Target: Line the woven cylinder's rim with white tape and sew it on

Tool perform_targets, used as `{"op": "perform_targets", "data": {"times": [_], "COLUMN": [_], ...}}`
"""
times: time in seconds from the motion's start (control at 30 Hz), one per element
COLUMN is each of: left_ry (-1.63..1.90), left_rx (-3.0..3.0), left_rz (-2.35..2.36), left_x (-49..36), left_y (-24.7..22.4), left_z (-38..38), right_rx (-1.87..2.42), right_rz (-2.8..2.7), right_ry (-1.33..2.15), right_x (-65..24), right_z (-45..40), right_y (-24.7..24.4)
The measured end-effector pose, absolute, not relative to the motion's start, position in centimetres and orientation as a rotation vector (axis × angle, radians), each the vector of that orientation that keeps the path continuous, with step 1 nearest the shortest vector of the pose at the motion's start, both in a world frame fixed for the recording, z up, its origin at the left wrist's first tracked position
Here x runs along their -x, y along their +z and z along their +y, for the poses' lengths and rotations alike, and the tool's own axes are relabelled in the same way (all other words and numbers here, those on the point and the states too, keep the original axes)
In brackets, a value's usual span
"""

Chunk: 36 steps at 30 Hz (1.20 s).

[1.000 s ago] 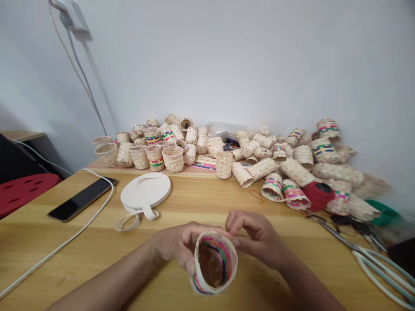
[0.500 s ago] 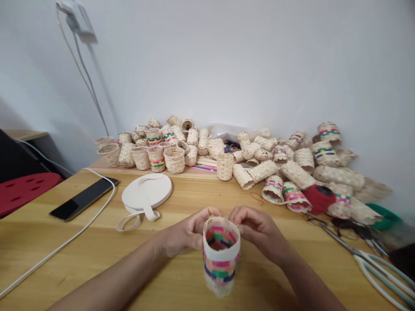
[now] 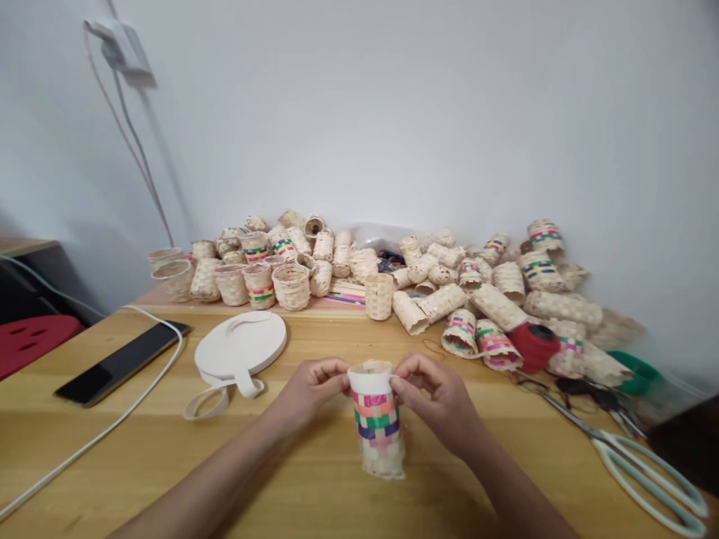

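Between my hands is a small woven basket [image 3: 377,423] with pink, orange, green and blue bands and a white strip [image 3: 371,380] round its rim. My left hand [image 3: 315,385] pinches the rim on the left side, thumb and forefinger closed on it. On the opposite side, my right hand [image 3: 435,400] grips the rim the same way. The basket stands nearly upright, its bottom at or just above the table; I cannot tell whether it touches. A roll of white tape [image 3: 241,344] lies left of my hands, its loose end curling on the wood.
Several woven baskets [image 3: 292,287] stand at the back left, and more woven tubes [image 3: 443,303] are heaped at the back right. A phone [image 3: 123,363] and a white cable [image 3: 135,404] lie left. Red thread [image 3: 533,346] and large scissors [image 3: 629,457] are on the right.
The basket has tilted so that its side faces me and its inside shows less. My hands have shifted from behind the rim to its two sides. The view has turned slightly right.
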<state>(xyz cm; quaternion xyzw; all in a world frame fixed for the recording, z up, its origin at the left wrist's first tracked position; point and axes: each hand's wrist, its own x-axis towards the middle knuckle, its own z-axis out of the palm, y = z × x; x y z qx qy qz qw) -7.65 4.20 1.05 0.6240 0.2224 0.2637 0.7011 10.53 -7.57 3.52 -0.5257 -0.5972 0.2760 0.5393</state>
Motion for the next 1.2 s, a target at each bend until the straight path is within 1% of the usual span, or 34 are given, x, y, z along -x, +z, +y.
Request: {"op": "perform_targets", "data": {"times": [0.2, 0.3, 0.4, 0.57, 0.87, 1.03, 1.13, 1.2], "left_ry": [0.613, 0.677, 0.689, 0.650, 0.610, 0.621, 0.638, 0.651], "left_rx": [-1.356, -1.362, -1.337, -1.310, -1.300, -1.331, -1.373, -1.435], "left_rz": [0.247, 0.250, 0.320, 0.288, 0.232, 0.198, 0.195, 0.222], "left_x": [6.9, 6.4, 6.2, 6.3, 6.4, 6.4, 6.4, 6.5], "left_y": [0.7, 0.0, 0.0, 0.5, 0.5, 0.4, 0.0, -0.1], "left_z": [3.0, 2.4, 1.9, 1.8, 1.8, 1.9, 2.1, 2.5], "right_rx": [1.328, 1.340, 1.350, 1.352, 1.324, 1.319, 1.302, 1.317], "right_rz": [-1.552, -1.590, -1.602, -1.596, -1.556, -1.538, -1.631, -1.729], "right_ry": [0.352, 0.285, 0.280, 0.357, 0.249, 0.328, 0.359, 0.311], "right_x": [-10.1, -9.9, -9.9, -10.1, -9.7, -10.0, -10.5, -10.7], "right_z": [-7.5, -7.4, -7.4, -7.6, -7.6, -7.5, -7.5, -7.6], "right_y": [3.7, 3.4, 3.2, 3.0, 3.3, 3.3, 3.2, 3.2]}}
